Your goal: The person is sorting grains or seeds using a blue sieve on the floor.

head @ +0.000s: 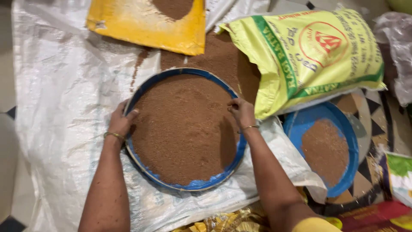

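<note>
Blue-rimmed round sieve (187,185) at frame centre brims with fine reddish-brown grain (182,129); your left hand (121,121) and right hand (241,111) each grip its rim, fingers pressed together.

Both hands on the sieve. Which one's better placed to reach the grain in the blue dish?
Probably the right hand. It grips the round sieve on the rim facing the blue dish, which lies just beyond that forearm. The left hand holds the far rim and would have to cross the whole sieve.

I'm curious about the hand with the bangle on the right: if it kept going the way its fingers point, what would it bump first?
Probably the brown grain in the round blue-rimmed sieve: the right hand points left across it.
</note>
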